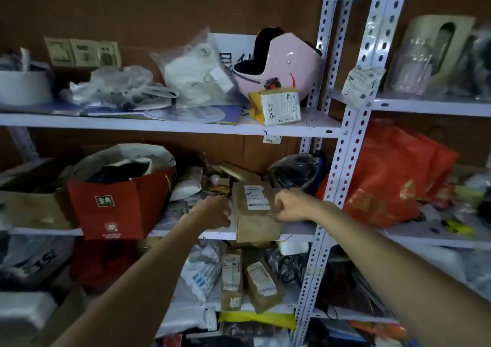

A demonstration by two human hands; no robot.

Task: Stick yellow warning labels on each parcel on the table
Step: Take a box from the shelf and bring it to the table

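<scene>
A brown cardboard parcel (255, 213) with a white shipping label on top sits at the front edge of the middle shelf (186, 233). My left hand (212, 210) is curled against the parcel's left side and my right hand (289, 204) grips its right side, so both hands hold it. No yellow warning label shows in either hand or on this parcel. Two more brown parcels (261, 285) with white labels stand on the shelf below. A small yellow-taped parcel (279, 106) rests on the upper shelf.
A red paper bag (119, 203) stands left of the held parcel and a black plastic bag (295, 171) behind it. A pink helmet (279, 65) sits on the upper shelf. White perforated uprights (342, 176) divide the racks; an orange bag (393, 176) fills the right bay.
</scene>
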